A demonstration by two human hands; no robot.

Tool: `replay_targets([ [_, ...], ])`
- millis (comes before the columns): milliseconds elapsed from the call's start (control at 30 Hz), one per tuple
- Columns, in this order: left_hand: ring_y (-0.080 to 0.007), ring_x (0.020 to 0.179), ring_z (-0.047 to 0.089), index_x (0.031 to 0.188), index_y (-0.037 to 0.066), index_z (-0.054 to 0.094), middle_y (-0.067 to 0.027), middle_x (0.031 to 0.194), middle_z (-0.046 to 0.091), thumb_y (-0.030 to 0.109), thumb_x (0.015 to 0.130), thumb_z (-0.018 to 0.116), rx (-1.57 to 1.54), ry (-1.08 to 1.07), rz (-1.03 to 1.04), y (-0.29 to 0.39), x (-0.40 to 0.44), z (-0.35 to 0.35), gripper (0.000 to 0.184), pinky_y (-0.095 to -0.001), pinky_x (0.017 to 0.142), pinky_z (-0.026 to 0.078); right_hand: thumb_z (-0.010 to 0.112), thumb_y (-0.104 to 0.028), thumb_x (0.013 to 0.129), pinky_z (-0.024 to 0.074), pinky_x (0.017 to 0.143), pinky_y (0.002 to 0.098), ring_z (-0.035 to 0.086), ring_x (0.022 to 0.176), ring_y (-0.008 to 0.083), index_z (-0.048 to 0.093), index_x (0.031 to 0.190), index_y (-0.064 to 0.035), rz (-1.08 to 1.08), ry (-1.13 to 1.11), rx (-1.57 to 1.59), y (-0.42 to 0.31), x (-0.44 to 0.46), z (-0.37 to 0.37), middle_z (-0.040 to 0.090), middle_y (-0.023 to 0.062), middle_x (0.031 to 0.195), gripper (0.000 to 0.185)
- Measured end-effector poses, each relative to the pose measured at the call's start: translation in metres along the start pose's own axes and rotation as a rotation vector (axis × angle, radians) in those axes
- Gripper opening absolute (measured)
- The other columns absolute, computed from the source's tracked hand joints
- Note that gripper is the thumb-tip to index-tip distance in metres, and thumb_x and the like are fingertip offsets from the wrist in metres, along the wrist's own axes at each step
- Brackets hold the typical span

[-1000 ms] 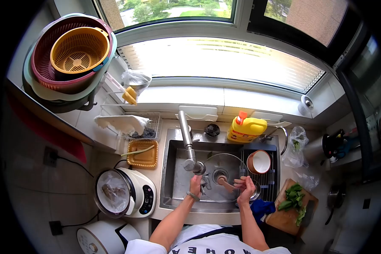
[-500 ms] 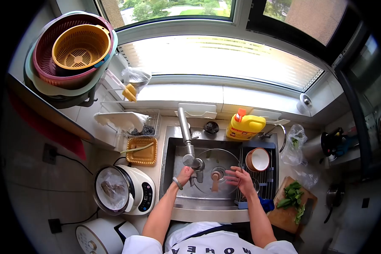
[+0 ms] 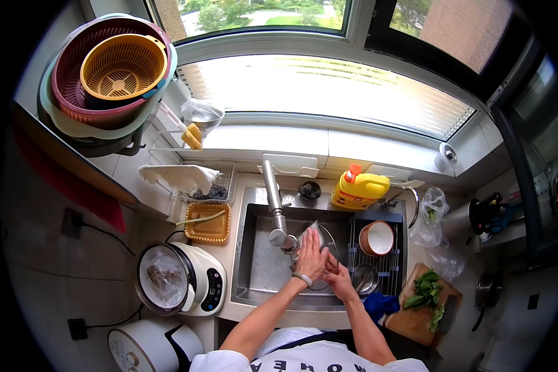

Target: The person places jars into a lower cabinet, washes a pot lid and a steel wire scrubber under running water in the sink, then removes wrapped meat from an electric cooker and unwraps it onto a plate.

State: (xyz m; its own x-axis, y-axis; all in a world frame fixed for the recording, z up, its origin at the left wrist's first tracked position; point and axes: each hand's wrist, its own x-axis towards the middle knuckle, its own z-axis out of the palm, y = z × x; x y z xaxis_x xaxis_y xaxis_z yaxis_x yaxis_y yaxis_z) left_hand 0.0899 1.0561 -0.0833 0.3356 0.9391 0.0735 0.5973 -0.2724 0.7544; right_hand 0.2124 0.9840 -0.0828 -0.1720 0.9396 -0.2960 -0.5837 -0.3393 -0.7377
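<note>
In the sink (image 3: 257, 273), a clear round glass lid (image 3: 332, 239) is tilted below the faucet (image 3: 278, 223), mostly covered by my hands. My left hand (image 3: 312, 257) lies over it with the fingers straight and pressed flat, just right of the spout. My right hand (image 3: 339, 280) is closed at the lid's near right side, where a brown knob seems to be between the fingers. Fingers partly hide the grip. A pale grey shape shows past my left fingertips; I cannot tell what it is.
A drying rack (image 3: 387, 276) holds a brown-rimmed white bowl (image 3: 377, 238) and a small metal pan or ladle (image 3: 366, 279). Behind stands a yellow detergent jug (image 3: 359, 190). Leafy greens (image 3: 425, 291) lie on a cutting board (image 3: 415, 319) at right. A cooker (image 3: 195, 279) stands left.
The glass lid, flat in the sink before, is now lifted and tilted. My left hand has moved right from the faucet onto it. My right hand has come lower and left and closed.
</note>
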Motion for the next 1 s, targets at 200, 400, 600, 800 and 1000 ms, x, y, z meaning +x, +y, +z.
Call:
replay_targets([
  [200, -0.0382, 0.138, 0.017, 0.146, 0.005, 0.019, -0.0175, 0.152, 0.013, 0.03, 0.095, 0.035, 0.289, -0.039, 0.185, 0.039, -0.009, -0.001, 0.059, -0.0469, 0.111, 0.017, 0.047, 0.014, 0.07, 0.0419, 0.099, 0.0351, 0.051, 0.118, 0.0242, 0.035, 0.139, -0.0044, -0.031, 0.149, 0.183, 0.014, 0.001, -0.004, 0.047, 0.0095, 0.134, 0.073],
  [400, -0.0327, 0.141, 0.011, 0.147, 0.011, 0.015, -0.0162, 0.153, 0.012, 0.027, 0.096, 0.028, 0.173, -0.296, -0.06, -0.053, 0.044, -0.026, 0.055, -0.0456, 0.113, 0.01, 0.042, 0.016, 0.069, 0.0348, 0.103, 0.0568, 0.042, 0.126, 0.0372, 0.036, 0.14, -0.0099, -0.044, 0.026, 0.388, -0.027, -0.021, 0.028, 0.043, 0.0143, 0.138, 0.076],
  [600, -0.0384, 0.14, 0.003, 0.146, 0.006, 0.02, -0.0183, 0.152, 0.009, 0.023, 0.096, 0.032, -0.382, -0.199, 0.044, -0.064, 0.001, -0.039, 0.054, -0.0456, 0.114, 0.006, 0.042, 0.007, 0.083, 0.0304, 0.103, 0.0621, 0.035, 0.131, 0.0374, 0.037, 0.14, -0.0162, -0.164, 0.025, 0.485, -0.024, -0.02, 0.017, 0.037, 0.0124, 0.143, 0.061],
  [800, -0.0346, 0.139, 0.016, 0.144, 0.009, 0.026, -0.0145, 0.15, 0.02, 0.024, 0.093, 0.039, 0.011, -0.134, 0.219, -0.01, -0.063, -0.012, 0.055, -0.0454, 0.112, 0.015, 0.038, -0.022, 0.099, 0.0353, 0.104, 0.0477, 0.039, 0.129, 0.0282, 0.025, 0.144, -0.0163, -0.207, 0.128, 0.476, -0.016, -0.005, 0.014, 0.037, 0.0119, 0.143, 0.047],
  [1000, -0.033, 0.138, 0.02, 0.144, 0.009, 0.027, -0.0119, 0.15, 0.023, 0.025, 0.093, 0.04, 0.092, -0.136, 0.258, 0.029, -0.04, -0.002, 0.055, -0.0436, 0.112, 0.017, 0.038, -0.035, 0.099, 0.0371, 0.102, 0.0361, 0.045, 0.123, 0.022, 0.036, 0.137, -0.0078, -0.19, 0.268, 0.295, -0.003, -0.005, 0.032, 0.045, 0.0123, 0.135, 0.046],
])
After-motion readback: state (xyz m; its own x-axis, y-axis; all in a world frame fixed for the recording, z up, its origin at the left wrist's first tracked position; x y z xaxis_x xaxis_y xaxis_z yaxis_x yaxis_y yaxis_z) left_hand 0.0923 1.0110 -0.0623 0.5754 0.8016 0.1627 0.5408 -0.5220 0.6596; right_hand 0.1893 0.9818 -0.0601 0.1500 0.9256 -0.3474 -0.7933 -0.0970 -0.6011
